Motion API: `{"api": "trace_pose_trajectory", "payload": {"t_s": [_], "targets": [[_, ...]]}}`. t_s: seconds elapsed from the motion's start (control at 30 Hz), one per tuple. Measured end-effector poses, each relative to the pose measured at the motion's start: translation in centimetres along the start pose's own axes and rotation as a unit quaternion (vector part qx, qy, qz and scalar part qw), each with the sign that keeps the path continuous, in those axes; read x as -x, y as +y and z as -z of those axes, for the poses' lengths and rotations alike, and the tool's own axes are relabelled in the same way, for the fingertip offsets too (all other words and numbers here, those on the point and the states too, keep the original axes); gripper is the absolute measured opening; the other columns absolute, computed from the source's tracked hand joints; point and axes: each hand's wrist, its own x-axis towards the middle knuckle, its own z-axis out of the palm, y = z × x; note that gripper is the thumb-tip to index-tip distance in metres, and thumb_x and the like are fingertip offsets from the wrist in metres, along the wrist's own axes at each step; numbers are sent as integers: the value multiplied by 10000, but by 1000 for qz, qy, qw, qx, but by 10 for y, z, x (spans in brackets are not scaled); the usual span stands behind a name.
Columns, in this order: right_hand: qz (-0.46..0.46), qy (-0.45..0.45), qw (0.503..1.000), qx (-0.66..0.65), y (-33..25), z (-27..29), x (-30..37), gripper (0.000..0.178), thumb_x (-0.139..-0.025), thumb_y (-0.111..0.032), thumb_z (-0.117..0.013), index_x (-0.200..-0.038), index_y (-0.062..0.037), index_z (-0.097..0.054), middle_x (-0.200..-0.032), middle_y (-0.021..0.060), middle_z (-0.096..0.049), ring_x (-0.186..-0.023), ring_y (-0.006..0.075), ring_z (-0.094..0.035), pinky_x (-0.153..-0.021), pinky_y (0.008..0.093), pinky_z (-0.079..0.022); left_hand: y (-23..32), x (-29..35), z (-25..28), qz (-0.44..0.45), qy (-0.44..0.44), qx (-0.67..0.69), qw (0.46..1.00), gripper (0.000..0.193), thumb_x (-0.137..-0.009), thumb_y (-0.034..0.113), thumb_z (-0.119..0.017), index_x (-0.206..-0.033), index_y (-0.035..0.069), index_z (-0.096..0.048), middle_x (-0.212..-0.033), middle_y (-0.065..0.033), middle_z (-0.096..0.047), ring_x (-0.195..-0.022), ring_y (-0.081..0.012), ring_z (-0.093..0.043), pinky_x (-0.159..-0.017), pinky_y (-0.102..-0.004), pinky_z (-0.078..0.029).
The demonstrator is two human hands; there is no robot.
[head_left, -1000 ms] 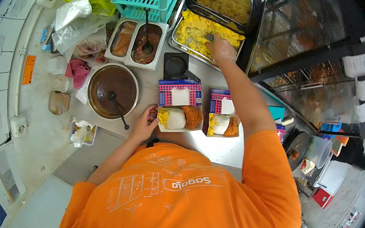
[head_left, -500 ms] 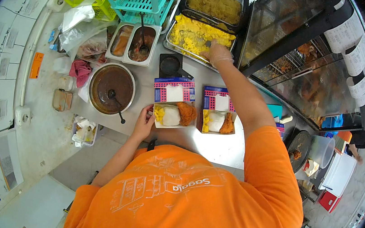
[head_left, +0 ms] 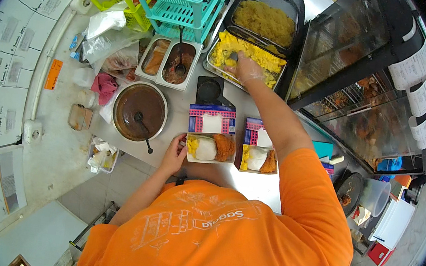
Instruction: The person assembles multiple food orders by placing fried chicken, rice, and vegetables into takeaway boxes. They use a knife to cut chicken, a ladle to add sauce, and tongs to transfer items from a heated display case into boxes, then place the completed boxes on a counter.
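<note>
1. Steel desk carries two open meal boxes.
2. Left hand: fingers grip near-side box at its left edge.
3. Right hand: fingers pinch yellow food in tray, beyond that box.

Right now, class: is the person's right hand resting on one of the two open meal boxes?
No: the right hand reaches into the tray of yellow food, while the left hand touches the nearer meal box.

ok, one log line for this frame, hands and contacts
left hand: holding edge of left meal box | right hand: in yellow food tray, gloved | second meal box: open, untouched
</note>
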Motion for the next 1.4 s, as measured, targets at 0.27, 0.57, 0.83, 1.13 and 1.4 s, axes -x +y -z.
{"api": "trace_pose_trajectory", "payload": {"t_s": [0.27, 0.57, 0.83, 1.13, 1.4], "targets": [[-4, 29, 959, -282, 29, -10, -29, 1097, -905, -833, -737, -1541, 45, -570, -1340, 310, -752, -1268, 442, -731, -1099, 499, -570, -16, -1, -6, -15, 33, -12, 999, 544, -1106, 99, -635, -1623, 32, -481, -1341, -114, -648, -985, -173, -651, -919, -341, -567], [-70, -74, 738, -667, 61, -4, 155, 701, -1027, -779, -648, -1197, -99, -676, -722, -12, -511, -568, 107, -404, -496, 331, -314, 59, 15, -46, -170, 110, -179, 963, 282, -1007, 67, -737, -1283, 51, -679, -1033, -94, -653, -869, -215, -645, -799, -353, -528], [-245, 54, 806, -537, 245, -42, 449, 834, -1037, -769, -630, -1330, 5, -737, -1034, 137, -769, -857, 211, -690, -761, 404, -557, 177, 14, -283, -436, -405, -250, 764, 355, -951, 130, -729, -1296, 47, -718, -1345, -157, -689, -1299, -371, -637, -1101, -490, -535], [-352, 173, 680, -619, 381, -79, 606, 676, -1047, -688, -704, -1234, -39, -705, -721, -35, -544, -579, 83, -451, -520, 298, -357, 169, 33, -501, -491, -401, -515, 577, 331, -950, 51, -630, -1271, 66, -710, -1444, -111, -632, -1404, -311, -576, -1115, -477, -544], [-344, 234, 740, -528, 381, -133, 591, 777, -1001, -650, -778, -1407, 6, -687, -1086, 185, -797, -1001, 278, -762, -901, 401, -588, 162, 41, -500, -478, -389, -471, 631, 447, -910, 16, -661, -1355, 50, -694, -1332, -104, -626, -1354, -341, -564, -1112, -480, -536]]}}
